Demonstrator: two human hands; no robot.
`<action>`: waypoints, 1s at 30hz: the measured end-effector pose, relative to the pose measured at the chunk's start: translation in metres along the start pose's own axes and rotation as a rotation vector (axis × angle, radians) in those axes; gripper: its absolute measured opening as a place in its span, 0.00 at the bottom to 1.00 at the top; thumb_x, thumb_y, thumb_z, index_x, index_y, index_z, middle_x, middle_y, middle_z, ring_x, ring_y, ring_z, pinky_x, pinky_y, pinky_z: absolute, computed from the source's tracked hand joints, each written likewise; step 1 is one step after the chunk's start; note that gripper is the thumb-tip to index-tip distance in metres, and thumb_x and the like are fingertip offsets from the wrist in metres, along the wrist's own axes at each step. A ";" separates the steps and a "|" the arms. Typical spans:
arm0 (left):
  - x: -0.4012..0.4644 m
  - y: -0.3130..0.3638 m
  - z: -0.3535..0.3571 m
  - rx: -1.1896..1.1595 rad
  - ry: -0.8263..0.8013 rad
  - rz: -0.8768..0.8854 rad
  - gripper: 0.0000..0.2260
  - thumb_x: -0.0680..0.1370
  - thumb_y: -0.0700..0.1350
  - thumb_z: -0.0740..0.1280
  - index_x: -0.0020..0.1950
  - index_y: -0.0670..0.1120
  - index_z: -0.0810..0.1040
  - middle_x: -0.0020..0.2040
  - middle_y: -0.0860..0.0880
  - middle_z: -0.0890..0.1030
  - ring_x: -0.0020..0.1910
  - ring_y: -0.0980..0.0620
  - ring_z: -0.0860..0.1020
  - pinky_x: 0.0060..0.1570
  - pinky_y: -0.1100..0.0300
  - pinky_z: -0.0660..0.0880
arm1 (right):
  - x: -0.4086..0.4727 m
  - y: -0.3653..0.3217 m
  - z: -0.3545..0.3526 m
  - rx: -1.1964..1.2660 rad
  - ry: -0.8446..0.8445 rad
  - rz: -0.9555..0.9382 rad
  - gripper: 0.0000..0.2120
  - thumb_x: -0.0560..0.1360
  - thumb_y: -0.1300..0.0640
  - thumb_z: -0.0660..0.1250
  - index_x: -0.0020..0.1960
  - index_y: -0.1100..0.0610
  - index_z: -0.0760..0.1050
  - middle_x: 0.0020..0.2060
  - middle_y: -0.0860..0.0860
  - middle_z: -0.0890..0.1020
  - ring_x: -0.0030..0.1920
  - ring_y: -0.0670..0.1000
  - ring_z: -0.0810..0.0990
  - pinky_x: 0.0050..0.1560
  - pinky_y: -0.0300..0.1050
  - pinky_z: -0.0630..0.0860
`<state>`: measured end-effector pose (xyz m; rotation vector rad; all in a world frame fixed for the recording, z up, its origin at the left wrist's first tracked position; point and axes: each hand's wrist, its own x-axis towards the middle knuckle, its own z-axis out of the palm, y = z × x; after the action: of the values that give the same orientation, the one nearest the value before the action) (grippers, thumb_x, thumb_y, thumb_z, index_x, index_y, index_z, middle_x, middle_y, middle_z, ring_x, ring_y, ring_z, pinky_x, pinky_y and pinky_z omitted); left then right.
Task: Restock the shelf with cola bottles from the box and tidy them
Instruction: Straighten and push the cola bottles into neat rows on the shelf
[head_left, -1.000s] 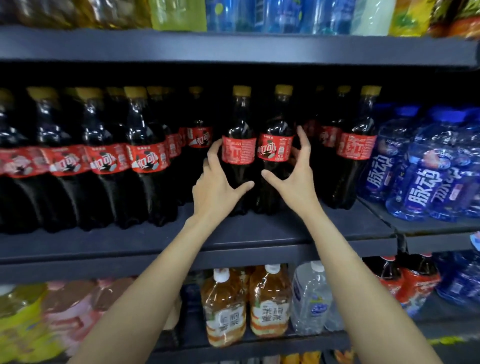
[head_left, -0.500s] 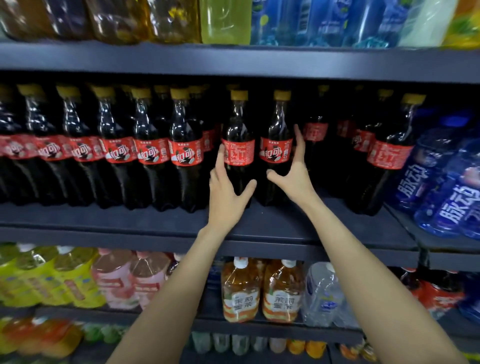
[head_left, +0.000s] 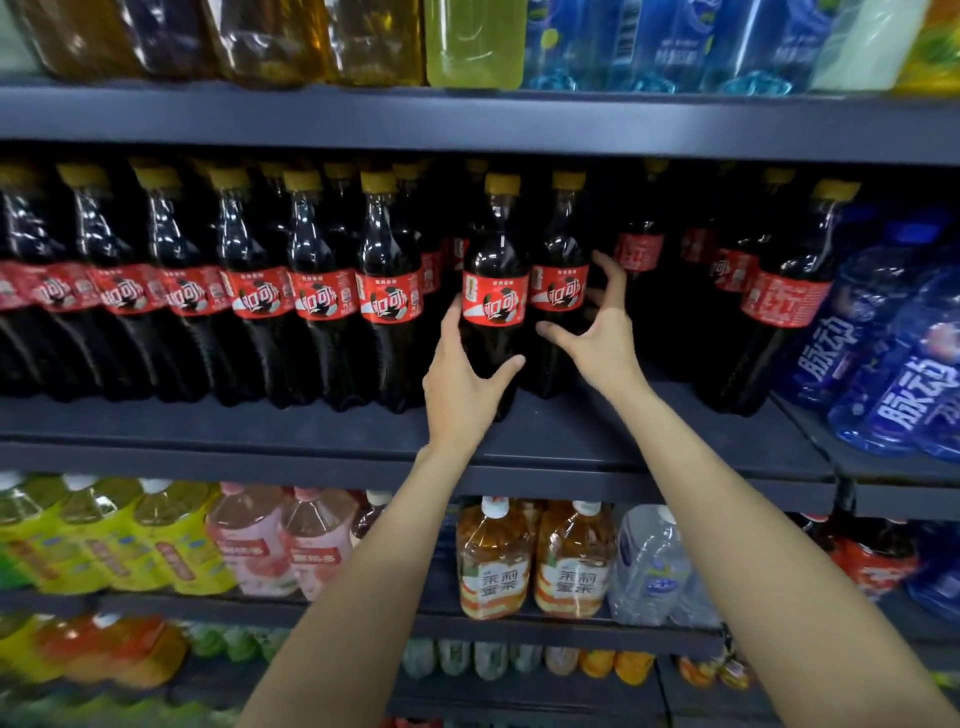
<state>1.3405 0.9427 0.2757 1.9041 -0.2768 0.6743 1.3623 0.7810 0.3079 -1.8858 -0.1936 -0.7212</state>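
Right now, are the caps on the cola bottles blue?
No, the cola bottles by the hands have yellow caps; only the water bottles to the right have blue ones.

Two hands (head_left: 462, 395), two jasmine tea bottles (head_left: 493, 564), many cola bottles (head_left: 494, 291).

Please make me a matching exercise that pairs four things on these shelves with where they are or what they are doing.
Things:
1. left hand
2. right hand
3. blue drink bottles
4. tea bottles

States or places:
A. on the shelf below the colas
B. holds the cola bottle
C. right end of the cola shelf
D. fingers spread beside the neighbouring cola bottle

Pairs: 1-B, 2-D, 3-C, 4-A
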 end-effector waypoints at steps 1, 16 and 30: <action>-0.005 0.001 0.001 0.012 0.074 -0.018 0.40 0.70 0.52 0.75 0.76 0.50 0.57 0.70 0.50 0.72 0.67 0.51 0.71 0.64 0.57 0.70 | 0.001 -0.001 0.002 0.010 -0.016 -0.009 0.44 0.66 0.62 0.77 0.73 0.48 0.55 0.59 0.50 0.76 0.61 0.49 0.76 0.66 0.52 0.71; -0.027 -0.020 -0.011 0.343 0.192 0.092 0.40 0.71 0.46 0.75 0.76 0.53 0.55 0.65 0.46 0.69 0.62 0.47 0.73 0.43 0.51 0.79 | 0.021 -0.010 0.069 0.113 -0.163 -0.014 0.42 0.68 0.59 0.75 0.74 0.47 0.55 0.65 0.50 0.74 0.63 0.48 0.74 0.62 0.43 0.73; -0.024 -0.027 -0.016 0.469 0.309 0.091 0.36 0.67 0.48 0.78 0.72 0.44 0.66 0.61 0.42 0.70 0.57 0.49 0.66 0.49 0.52 0.76 | 0.021 -0.011 0.062 0.055 -0.196 0.029 0.38 0.71 0.68 0.71 0.74 0.50 0.58 0.61 0.53 0.76 0.52 0.47 0.78 0.49 0.33 0.75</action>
<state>1.3288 0.9657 0.2462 2.1951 -0.0043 1.1594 1.3985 0.8366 0.3120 -1.9020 -0.3068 -0.5067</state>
